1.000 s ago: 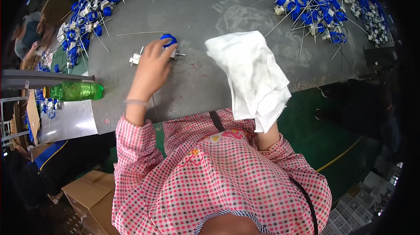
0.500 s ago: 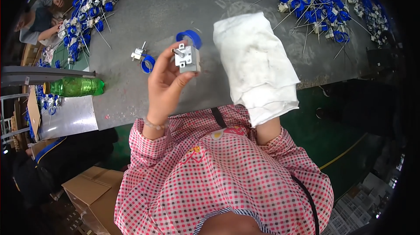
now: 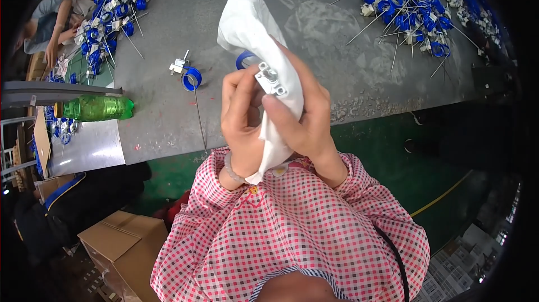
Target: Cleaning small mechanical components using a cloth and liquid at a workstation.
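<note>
Both my hands meet over the near part of the table around a thermostat (image 3: 270, 79) with a metal mounting plate and a shaft. My left hand (image 3: 242, 116) grips it from the left, fingers curled. A white cloth (image 3: 247, 18), held by my right hand (image 3: 309, 116), wraps the thermostat's right side and drapes down between my hands. My right thumb presses near the plate; the other right fingers are behind the cloth. Part of a blue coil (image 3: 242, 59) shows just beyond my left fingers. Left of my hands lies another thermostat (image 3: 178, 66) with a blue coil (image 3: 191, 79) and thin rod.
Piles of similar thermostats lie on the grey table (image 3: 168, 122), one far left (image 3: 115, 18), another far right (image 3: 401, 7). A green bottle (image 3: 98, 108) lies on its side at the left edge. A co-worker's arm (image 3: 56, 32) shows far left. A cardboard box (image 3: 120, 246) stands below left.
My left hand has moved right with the thermostat. The cloth, which covered my right hand, is now folded around the thermostat, and my right fingers show.
</note>
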`<state>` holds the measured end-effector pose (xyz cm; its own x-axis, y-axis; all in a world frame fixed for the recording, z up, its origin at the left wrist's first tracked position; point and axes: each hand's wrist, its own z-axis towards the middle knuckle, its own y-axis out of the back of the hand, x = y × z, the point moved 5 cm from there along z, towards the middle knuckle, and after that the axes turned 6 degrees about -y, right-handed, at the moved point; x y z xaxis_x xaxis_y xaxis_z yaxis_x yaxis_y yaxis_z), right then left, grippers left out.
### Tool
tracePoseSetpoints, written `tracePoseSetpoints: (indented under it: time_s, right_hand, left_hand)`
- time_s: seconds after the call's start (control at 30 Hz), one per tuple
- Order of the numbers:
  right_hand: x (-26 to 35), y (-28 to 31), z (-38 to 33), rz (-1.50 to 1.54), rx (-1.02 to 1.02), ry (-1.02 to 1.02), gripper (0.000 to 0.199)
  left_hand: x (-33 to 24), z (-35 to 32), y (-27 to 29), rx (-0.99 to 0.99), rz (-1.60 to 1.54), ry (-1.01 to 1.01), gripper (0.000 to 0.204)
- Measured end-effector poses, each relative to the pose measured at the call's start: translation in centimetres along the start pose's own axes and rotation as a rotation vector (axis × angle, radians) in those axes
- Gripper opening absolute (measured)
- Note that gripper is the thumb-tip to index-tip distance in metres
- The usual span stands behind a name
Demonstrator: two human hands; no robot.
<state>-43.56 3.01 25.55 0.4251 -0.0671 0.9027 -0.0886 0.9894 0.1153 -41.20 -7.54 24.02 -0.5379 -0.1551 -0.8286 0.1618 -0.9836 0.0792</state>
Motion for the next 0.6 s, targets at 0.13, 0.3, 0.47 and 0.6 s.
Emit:
tracePoseSetpoints:
  time_s: [0.13, 0.3, 0.47, 0.6]
  right_hand:
    - [-0.1, 0.7, -0.1, 0.055, -0.026, -0.003, 0.047]
    - [0.0, 0.5, -0.2, -0.004, 0.029, 0.122, 0.045]
    - [-0.1, 0.6, -0.1, -0.058, 0.003, 0.213, 0.044]
    - [0.4, 0.6, -1.0, -0.109, 0.003, 0.278, 0.037]
  left_hand:
    - [-0.1, 0.1, -0.9, -0.085, -0.089, -0.024, 0.054]
    - [0.4, 0.2, 0.0, -0.217, -0.23, 0.038, 0.054]
    - [0.5, -0.3, 0.5, -0.255, -0.259, 0.06, 0.056]
    - [2.0, -0.3, 1.5, -0.347, -0.238, 0.217, 0.055]
